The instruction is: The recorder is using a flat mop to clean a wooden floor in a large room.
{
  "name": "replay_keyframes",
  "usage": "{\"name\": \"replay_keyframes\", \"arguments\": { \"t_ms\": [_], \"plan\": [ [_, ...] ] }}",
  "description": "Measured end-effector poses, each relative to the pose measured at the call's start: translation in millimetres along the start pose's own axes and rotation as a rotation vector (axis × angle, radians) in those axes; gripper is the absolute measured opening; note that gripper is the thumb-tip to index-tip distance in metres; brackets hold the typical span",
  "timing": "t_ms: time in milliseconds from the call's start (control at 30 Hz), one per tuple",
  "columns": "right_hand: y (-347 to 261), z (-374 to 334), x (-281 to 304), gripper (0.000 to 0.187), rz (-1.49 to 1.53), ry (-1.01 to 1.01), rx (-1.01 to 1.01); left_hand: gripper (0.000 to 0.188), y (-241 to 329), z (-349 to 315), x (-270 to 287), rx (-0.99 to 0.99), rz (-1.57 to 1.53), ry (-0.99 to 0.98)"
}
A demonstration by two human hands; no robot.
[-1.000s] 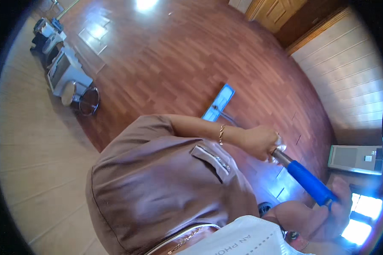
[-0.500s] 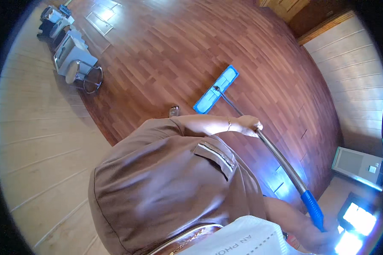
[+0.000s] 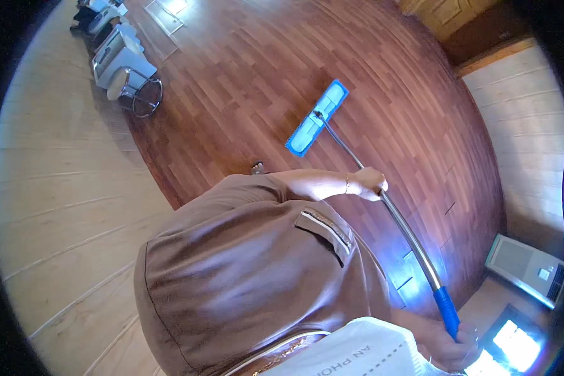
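The left hand (image 3: 371, 182), with a bracelet (image 3: 347, 183) at its wrist, grips a mop (image 3: 398, 216) by the metal pole (image 3: 420, 250); the right hand (image 3: 450, 348) wraps the end of its blue grip (image 3: 445, 310). The flat blue head (image 3: 309, 130) rests on the brown plank floor (image 3: 232, 106). A round stool (image 3: 118, 84) stands near the left wall (image 3: 62, 207).

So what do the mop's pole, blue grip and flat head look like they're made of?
Pole: probably polished metal, given its silvery shine. Blue grip: plastic or rubber; its even colour leaves that open. Flat head: pale top likely smooth plastic, with a fuzzy, fabric-like blue edge.
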State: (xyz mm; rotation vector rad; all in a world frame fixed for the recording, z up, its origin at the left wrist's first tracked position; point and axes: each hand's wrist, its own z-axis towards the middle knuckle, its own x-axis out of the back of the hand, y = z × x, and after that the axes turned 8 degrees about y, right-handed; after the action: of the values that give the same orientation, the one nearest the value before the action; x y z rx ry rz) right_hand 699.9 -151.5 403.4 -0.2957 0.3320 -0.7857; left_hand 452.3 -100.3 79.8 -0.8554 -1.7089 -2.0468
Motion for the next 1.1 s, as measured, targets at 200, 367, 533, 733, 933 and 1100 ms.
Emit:
{"name": "replay_keyframes", "arguments": {
  "t_ms": [200, 367, 533, 733, 933, 1100],
  "plan": [
    [6.0, -28.6, -50.6, 0.034, 0.376, -0.151, -0.145, 0.014, -48.6, -16.0, 27.8, 0.022, 0.095, 0.306],
    [-2.2, -55.0, -92.9, 0.028, 0.761, -0.336, -0.278, 0.009, -75.1, -53.6, 69.4, 0.182, 0.176, 0.412],
    [-19.5, -73.8, -130.8, 0.021, 0.996, -0.472, -0.365, 0.038, -84.0, -99.6, 106.1, 0.322, 0.208, 0.513],
    [-41.3, -98.2, -177.9, 0.017, 1.290, -0.689, -0.436, 0.039, -93.4, -160.5, 128.8, 0.403, 0.245, 0.729],
    [-81.7, -104.0, -208.4, 0.027, 1.399, -0.959, -0.688, 0.038, -88.2, -212.1, 121.8, 0.666, 0.371, 1.112],
    [-94.6, -102.7, -233.7, 0.030, 1.633, -1.403, -1.090, 0.014, -54.4, -236.9, 101.3, 0.885, 0.505, 1.320]
  ]
}}
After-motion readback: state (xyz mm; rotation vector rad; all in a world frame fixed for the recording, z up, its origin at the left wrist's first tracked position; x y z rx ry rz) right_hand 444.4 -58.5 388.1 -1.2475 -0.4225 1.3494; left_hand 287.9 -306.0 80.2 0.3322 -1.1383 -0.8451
